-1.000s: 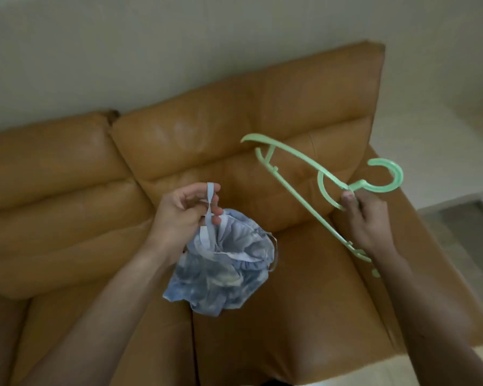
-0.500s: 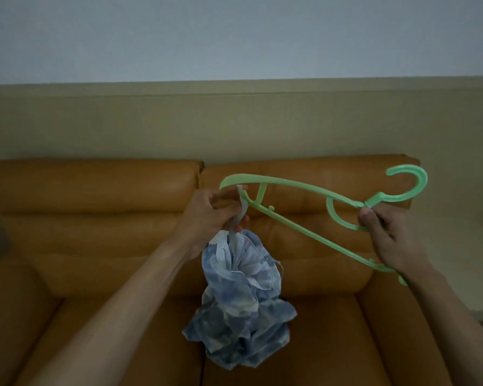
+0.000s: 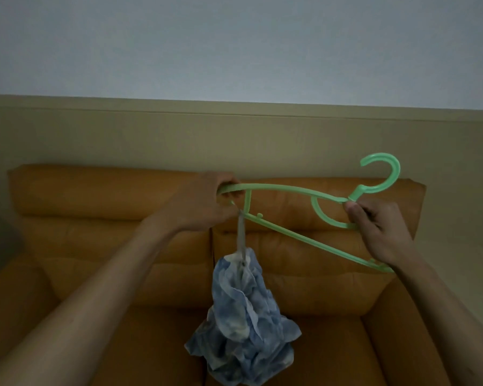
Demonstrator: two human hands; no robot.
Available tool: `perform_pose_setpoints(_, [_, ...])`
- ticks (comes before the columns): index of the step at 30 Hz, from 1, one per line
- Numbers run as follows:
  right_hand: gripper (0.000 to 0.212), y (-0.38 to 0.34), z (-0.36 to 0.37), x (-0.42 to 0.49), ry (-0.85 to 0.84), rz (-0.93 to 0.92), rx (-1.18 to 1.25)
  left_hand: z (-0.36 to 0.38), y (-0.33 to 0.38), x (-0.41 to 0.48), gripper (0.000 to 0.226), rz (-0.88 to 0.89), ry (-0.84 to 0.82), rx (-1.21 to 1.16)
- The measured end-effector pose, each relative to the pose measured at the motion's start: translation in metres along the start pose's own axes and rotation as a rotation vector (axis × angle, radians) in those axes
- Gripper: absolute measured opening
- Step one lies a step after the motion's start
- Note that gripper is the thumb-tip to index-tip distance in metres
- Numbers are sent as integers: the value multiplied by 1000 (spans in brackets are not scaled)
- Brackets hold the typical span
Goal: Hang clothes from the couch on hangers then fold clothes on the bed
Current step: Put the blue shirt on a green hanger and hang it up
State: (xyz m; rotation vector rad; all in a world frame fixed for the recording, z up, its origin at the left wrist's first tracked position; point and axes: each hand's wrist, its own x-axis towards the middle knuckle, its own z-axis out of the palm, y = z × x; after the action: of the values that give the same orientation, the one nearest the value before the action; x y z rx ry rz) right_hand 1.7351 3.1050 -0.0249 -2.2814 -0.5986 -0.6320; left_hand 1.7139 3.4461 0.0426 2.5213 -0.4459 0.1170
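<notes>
Overhead, a pale wall [image 3: 234,51] fills the top half of the view; a beige panel [image 3: 123,135] runs below it.

Couch [image 3: 95,213]: tan leather, two back cushions, seam between them near centre. It spans the lower half of the view, with its back edge against the panel.

Garment [image 3: 243,316]: blue and white mottled fabric, bunched into a loose bundle. It hangs free in front of the couch, just right of the centre seam. Its lower end hangs low in front of the seat cushions; contact with the seat cannot be told. No print on it is legible.

Hanger [image 3: 290,190]: light green plastic, held nearly level in front of the right back cushion, with the hook [image 3: 385,174] up at the right end.

Left hand [image 3: 207,204]: fingers curled round the hanger's left tip, at the top edge of the couch back.

Right hand [image 3: 379,229]: clamped on the hanger below the hook, thumb on the neck, fingers round the inner loop. The hands are well apart, one at each end.

Strap [image 3: 241,235]: thin, pale, taut. It runs from the top of the garment up to the left hand, at the hanger's lower bar. Whether it is looped over the hanger or only pinched cannot be told.
</notes>
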Motion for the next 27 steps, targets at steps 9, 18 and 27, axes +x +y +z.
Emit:
perform_pose_setpoints(9, [43, -27, 21, 21, 66, 24, -23, 2, 28, 30, 54, 235, 198, 435])
perform_pose_setpoints(18, [15, -59, 109, -85, 178, -143, -16, -18, 11, 30, 52, 255, 236, 341])
perform_pose_setpoints(27, [25, -48, 242, -108, -587, 752, 209, -29, 14, 11, 51, 379, 122, 322])
